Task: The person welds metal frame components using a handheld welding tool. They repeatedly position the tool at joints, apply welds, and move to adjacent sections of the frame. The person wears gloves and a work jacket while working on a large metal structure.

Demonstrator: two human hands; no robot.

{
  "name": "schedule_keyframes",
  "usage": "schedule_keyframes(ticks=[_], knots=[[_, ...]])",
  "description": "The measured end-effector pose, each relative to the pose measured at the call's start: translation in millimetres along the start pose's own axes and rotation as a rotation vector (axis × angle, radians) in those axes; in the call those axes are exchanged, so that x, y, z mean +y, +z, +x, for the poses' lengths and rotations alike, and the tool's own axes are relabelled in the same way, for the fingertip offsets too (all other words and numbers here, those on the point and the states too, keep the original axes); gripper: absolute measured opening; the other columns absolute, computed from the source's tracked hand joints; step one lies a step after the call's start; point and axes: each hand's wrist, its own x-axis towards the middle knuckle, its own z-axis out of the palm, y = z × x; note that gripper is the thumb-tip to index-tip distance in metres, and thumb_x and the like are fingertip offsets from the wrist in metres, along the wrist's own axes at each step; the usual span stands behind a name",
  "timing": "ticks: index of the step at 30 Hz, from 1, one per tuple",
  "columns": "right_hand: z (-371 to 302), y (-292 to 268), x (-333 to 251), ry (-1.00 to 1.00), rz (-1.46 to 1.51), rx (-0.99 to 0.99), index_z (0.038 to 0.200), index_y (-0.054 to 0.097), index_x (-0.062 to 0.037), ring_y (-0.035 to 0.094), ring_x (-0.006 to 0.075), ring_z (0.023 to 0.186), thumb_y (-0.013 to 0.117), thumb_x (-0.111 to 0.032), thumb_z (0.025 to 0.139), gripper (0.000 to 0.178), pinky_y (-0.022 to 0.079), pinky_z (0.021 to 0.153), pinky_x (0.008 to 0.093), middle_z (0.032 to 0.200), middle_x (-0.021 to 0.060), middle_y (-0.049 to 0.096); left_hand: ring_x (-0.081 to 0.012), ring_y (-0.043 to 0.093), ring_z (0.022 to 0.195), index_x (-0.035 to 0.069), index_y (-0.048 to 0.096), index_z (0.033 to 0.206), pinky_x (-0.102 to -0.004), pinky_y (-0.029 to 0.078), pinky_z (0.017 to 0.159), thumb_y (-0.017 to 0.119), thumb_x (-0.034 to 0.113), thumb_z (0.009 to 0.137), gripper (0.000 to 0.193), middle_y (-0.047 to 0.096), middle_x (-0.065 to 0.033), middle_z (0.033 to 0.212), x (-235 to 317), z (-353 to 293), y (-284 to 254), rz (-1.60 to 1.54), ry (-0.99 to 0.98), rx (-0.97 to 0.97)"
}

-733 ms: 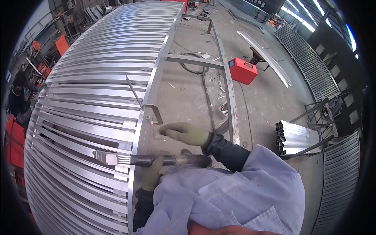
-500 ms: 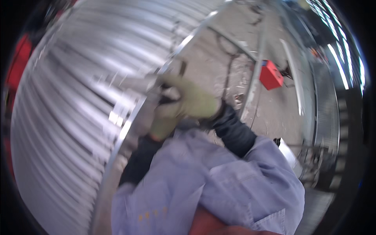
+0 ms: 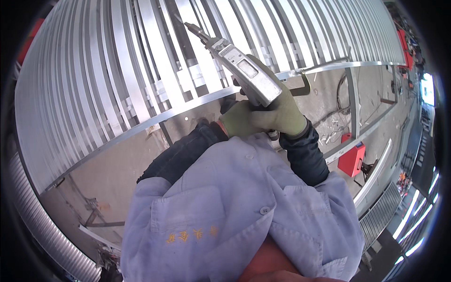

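A silver-grey power tool (image 3: pixel 251 75) with a boxy body and narrow nose points toward the far left, over the metal slats (image 3: pixel 136 61). My right hand (image 3: pixel 284 110), in a green work glove, is closed around its rear and grip. My left hand (image 3: pixel 238 117), gloved alike, is closed against the tool's underside beside the right one. The tool's body and the right hand hide most of the left fingers. Below both hands, the near rim (image 3: pixel 197 102) of the slatted panel runs across, and the tool's nose hangs above the slats.
An olive C-shaped metal piece (image 3: pixel 302 86) sits at the panel's rim, right of my hands. A red box (image 3: pixel 351 157) stands on the floor at right, near a metal frame bar (image 3: pixel 354 101). Cables (image 3: pixel 336 113) and debris lie about. Another ribbed panel (image 3: pixel 42 225) is at lower left.
The view has turned, so the panel now spans the top instead of the left side. The tool has stayed in my hands and shows sharply where it was blurred before.
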Motion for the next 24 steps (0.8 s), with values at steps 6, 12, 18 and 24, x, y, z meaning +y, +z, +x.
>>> schedule_keyframes(ticks=[6,12,18,24], knots=[[68.0,-42.3,-0.7,-0.116,-0.268,-0.006,0.17,0.052,-0.0048,0.079,0.0193,0.107,0.092,-0.025,0.09,0.092,0.064,0.093,0.0349,0.121,0.0082,0.08,-0.0281,0.079,0.111,0.007,0.079,0.132,-0.0424,0.063,0.105,0.089,0.03,0.098,0.042,0.082,-0.0126,0.118,7.9,56.9,-16.1,0.078,-0.014,0.086],[85.9,-103.2,25.8,-0.196,-0.516,-0.114,0.156,0.064,-0.0013,0.079,0.0218,0.107,0.08,-0.02,0.099,0.062,0.064,0.092,0.0358,0.125,0.0108,0.08,-0.0289,0.079,0.109,0.003,0.079,0.131,-0.0426,0.062,0.099,0.078,0.027,0.104,0.036,0.082,-0.0182,0.118,-3.3,52.9,-67.6,-0.014,-0.478,0.094],[-11.5,-200.6,-2.5,0.213,-0.779,0.359,0.141,0.069,0.0013,0.076,0.0219,0.104,0.064,-0.043,0.113,0.052,0.062,0.086,0.037,0.118,0.0108,0.078,-0.0222,0.079,0.108,0.0,0.079,0.133,-0.0345,0.06,0.098,0.074,0.026,0.107,0.037,0.084,-0.0152,0.115,-79.1,-50.5,-133.6,0.079,-0.719,0.762],[-6.7,-252.6,-176.8,0.412,-0.894,0.297,0.14,0.071,0.0013,0.072,0.017,0.102,0.071,-0.055,0.113,0.063,0.058,0.086,0.032,0.119,0.0084,0.077,-0.0302,0.08,0.119,0.0,0.079,0.137,-0.0399,0.06,0.106,0.078,0.038,0.103,0.051,0.084,-0.0184,0.127,-83.1,-30.0,-174.7,0.326,-0.79,0.811]])
